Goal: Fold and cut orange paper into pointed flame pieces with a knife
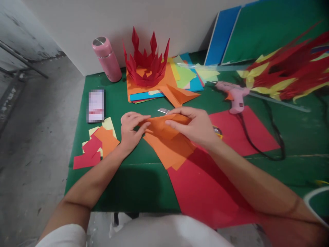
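Between my two hands is a folded piece of orange paper. My left hand pinches its left end between thumb and fingers. My right hand grips the right part, thumb on the near side and fingers over the top edge. Under it lie more orange paper sheets, partly on a large red sheet. Just beyond my right fingers a cutter blade pokes out, its handle hidden. A folded orange paper shape with pointed ends rests behind my hands.
A red paper crown stands on stacked coloured paper beside a pink bottle. At left are a phone and paper scraps. A pink glue gun with a black cord and red-yellow paper flames lie at right.
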Tool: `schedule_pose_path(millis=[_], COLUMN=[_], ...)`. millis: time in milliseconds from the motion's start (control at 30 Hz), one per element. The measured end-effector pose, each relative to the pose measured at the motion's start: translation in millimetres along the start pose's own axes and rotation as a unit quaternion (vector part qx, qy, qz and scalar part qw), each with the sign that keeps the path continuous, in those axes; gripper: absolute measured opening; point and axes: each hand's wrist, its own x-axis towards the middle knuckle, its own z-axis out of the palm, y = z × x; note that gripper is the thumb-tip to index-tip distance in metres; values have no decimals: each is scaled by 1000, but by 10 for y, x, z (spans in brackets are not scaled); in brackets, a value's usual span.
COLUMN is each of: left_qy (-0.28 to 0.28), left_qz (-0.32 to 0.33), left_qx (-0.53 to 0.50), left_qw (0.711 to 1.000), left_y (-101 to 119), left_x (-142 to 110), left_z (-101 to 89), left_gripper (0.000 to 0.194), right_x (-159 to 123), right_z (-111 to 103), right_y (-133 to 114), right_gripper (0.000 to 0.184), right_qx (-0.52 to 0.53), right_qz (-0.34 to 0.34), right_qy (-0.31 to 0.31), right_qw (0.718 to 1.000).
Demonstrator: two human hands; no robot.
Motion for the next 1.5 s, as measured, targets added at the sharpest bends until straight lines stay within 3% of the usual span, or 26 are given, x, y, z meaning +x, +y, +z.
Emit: schedule_pose_path(millis=[100,167,267,367,467,567,667,733,933,1200,1500], left_qy=[5,-2,-41,-94,-137,-154,-171,-206,-296,-290,-298], left_qz=[21,23,33,48,64,101,117,90,-5,-10,-5], left_qx=[-5,-25,-58,-67,-48,-20,14,52,155,147,88], left_qw=[1000,999,997,992,987,983,978,973,943,946,951], left_y=[5,-10,-59,-133,-197,-203,-126,-46,113,94,94], left_x=[-9,-20,-45,-75,-97,-88,-54,-33,-33,-11,32], left_z=[9,16,38,79,121,133,95,53,-16,-10,-17], left_gripper=[16,15,18,21,22,27,21,13,33,22,14], right_x=[-50,-78,-120,-162,-170,-124,-40,19,116,178,222], right_z=[-54,-75,-31,111,242,234,84,-40,-223,-282,-213], right_y=[-132,-168,-113,26,149,189,173,167,212,296,367], right_gripper=[8,13,30,39,35,25,31,33,24,22,22], right_qx=[-61,-124,-254,-359,-398,-355,-285,-262,-252,-221,-186], right_qz=[-86,-170,-302,-406,-409,-364,-316,-283,-213,-172,-86], right_qy=[-11,-69,-162,-198,-252,-329,-383,-398,-427,-441,-365], right_qw=[994,975,905,817,782,796,820,832,842,852,908])
